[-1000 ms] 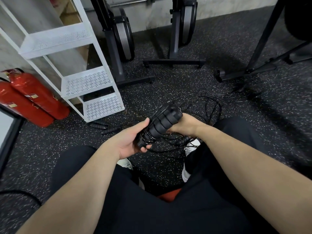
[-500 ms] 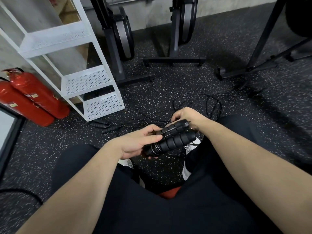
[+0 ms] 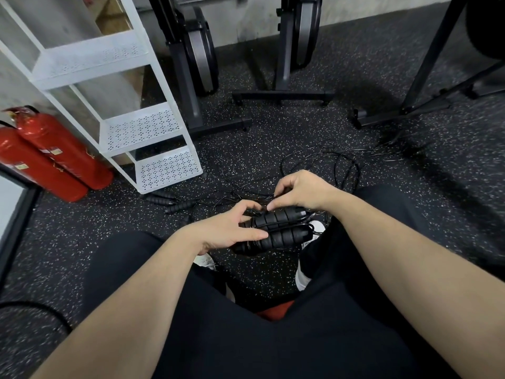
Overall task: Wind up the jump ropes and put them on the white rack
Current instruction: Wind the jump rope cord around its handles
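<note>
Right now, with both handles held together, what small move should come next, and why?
Probably the right hand should draw the thin cord it seems to pinch around the pair of black handles for another turn. The left hand already grips the handles side by side, a strand crosses them, and loose cord lies on the floor, so winding looks unfinished. The white rack can wait.
</note>
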{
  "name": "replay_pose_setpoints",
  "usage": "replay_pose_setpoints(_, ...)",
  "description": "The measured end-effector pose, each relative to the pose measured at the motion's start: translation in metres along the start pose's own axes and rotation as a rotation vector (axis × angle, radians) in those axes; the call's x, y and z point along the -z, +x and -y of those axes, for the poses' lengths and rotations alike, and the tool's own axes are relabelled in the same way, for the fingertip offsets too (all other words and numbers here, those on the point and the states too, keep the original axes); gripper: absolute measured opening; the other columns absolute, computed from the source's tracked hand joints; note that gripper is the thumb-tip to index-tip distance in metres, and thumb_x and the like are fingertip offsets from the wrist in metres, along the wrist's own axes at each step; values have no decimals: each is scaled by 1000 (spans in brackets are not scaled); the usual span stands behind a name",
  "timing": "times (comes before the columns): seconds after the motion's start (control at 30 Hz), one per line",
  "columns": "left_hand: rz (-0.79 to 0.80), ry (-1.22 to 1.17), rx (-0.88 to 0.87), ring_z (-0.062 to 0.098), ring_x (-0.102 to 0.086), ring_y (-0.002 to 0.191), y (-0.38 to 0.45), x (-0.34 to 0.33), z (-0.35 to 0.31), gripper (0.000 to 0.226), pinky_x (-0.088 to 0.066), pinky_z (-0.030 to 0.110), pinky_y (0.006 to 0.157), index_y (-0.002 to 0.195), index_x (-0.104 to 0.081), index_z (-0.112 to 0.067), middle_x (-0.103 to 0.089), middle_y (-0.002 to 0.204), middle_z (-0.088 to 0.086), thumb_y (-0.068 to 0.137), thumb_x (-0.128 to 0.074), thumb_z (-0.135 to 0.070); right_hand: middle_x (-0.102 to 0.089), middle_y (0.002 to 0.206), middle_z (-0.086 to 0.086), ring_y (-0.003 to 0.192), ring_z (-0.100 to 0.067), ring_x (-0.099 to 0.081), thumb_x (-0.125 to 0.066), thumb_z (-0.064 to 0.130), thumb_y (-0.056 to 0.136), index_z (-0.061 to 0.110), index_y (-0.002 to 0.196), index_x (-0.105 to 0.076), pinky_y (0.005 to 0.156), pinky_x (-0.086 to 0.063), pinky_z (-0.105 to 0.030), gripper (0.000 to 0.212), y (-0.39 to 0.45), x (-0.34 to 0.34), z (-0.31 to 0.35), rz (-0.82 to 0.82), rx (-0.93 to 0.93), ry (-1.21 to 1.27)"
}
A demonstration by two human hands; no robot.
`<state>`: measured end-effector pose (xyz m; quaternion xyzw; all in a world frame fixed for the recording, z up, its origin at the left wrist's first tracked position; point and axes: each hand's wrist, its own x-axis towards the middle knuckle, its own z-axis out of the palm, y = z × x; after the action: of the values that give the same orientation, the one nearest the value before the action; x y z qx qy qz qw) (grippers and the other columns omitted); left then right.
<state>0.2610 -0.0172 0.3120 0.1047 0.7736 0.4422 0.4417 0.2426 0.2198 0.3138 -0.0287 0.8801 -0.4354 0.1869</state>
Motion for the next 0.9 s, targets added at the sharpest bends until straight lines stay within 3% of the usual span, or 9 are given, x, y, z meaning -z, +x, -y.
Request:
replay_pose_setpoints(0.13,-79,195,4,9,-40,144,7,-6,1,87,-38,25,109,160,-20,-39,-42,159,1,91,-73,-50,-66,66,12,58,-5,-55,-90,46,69,29,73,-73,60,-46,-25,24,1,-9,3,-23,26,-110)
replay_pose_setpoints(0.33,-55,343,-27,12,-36,148,16,-17,1,80,-30,23,114,158,-30,-32,-43,158,-6,92,-73,-44,-70,78,7,68,-11,-60,-84,51,74,33,72,-66,67,-52,-32,25,1,-25,8,-43,58,-232)
replay_pose_setpoints(0.4,-90,368,-49,12,-51,137,18,-16,2,63,-37,29,116,149,-46,-32,-57,146,-8,93,-72,-45,-69,77,10,68,-8,-59,-83,52,74,33,70,-65,65,-50,-31,27,1,-28,8,-51,68,-260)
replay_pose_setpoints(0.53,-231,396,31,23,-70,102,20,-13,2,39,-57,39,90,121,-62,-20,-72,110,3,94,-68,-49,-69,78,9,69,-8,-60,-79,51,79,31,75,-65,64,-50,-31,24,-1,-31,12,-48,86,-272)
replay_pose_setpoints(0.6,-262,219,89,28,-74,79,20,-15,5,38,-62,40,66,117,-58,-14,-72,101,11,97,-67,-45,-67,76,11,64,-1,-58,-74,46,88,30,81,-69,58,-45,-22,19,-2,-31,15,-17,107,-234)
replay_pose_setpoints(0.67,-273,-24,136,26,-70,60,18,-16,7,33,-58,32,48,117,-54,-13,-71,94,14,99,-66,-38,-65,76,14,60,1,-58,-65,44,96,28,94,-72,53,-41,-17,17,-3,-32,17,38,98,-232)
replay_pose_setpoints(0.73,-316,-156,151,24,-68,56,17,-14,10,29,-61,33,50,115,-55,-17,-70,91,15,98,-68,-36,-69,85,11,63,-7,-63,-58,44,100,30,106,-70,58,-48,-25,20,-2,-34,16,86,72,-252)
replay_pose_setpoints(0.8,-366,-231,154,25,-68,58,19,-12,11,27,-64,38,58,112,-57,-19,-70,92,17,96,-72,-35,-69,89,7,70,-15,-64,-54,47,101,29,104,-67,65,-53,-31,22,0,-35,15,87,38,-329)
replay_pose_setpoints(0.9,-391,-324,160,27,-71,64,20,-11,10,26,-65,45,68,113,-59,-18,-69,97,20,96,-72,-34,-64,68,5,58,-15,-58,-50,51,101,23,85,-67,60,-48,-31,36,2,-34,17,95,-1,-359)
